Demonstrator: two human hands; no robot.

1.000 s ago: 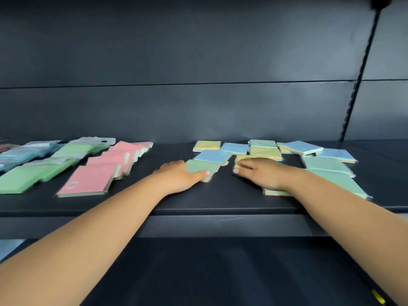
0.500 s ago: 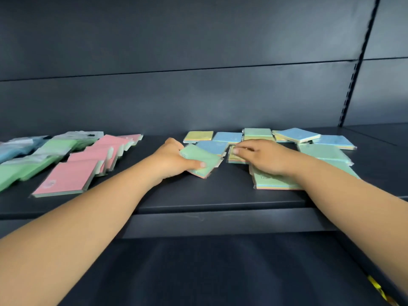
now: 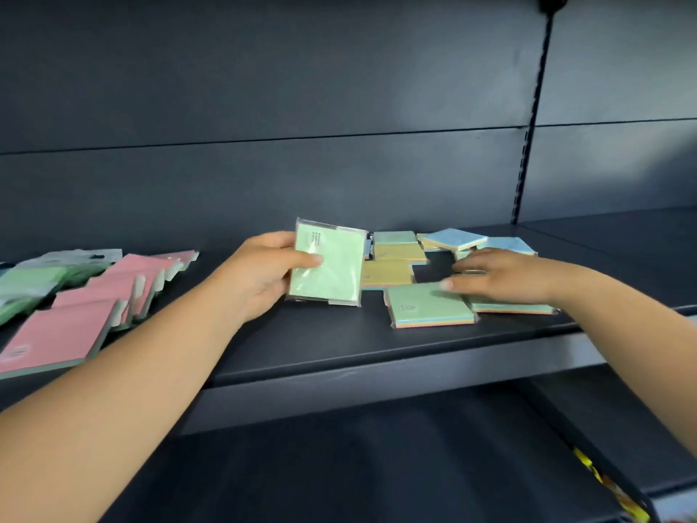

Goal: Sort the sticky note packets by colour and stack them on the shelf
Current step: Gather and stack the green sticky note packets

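Two hands busy: our left hand [image 3: 264, 273] pinches a green sticky note packet [image 3: 327, 263] tilted up above the shelf [image 3: 339, 345], right hand [image 3: 501, 275] lies flat, fingers spread, on another green-topped packet [image 3: 426, 305].

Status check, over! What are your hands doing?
Left hand grips green packet, tilted up. Right hand flat on another green packet. Nothing blocking.

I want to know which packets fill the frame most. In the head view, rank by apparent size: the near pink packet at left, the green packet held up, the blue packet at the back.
1. near pink packet, though nearness enlarges it
2. green packet in the left hand
3. blue packet, farthest back
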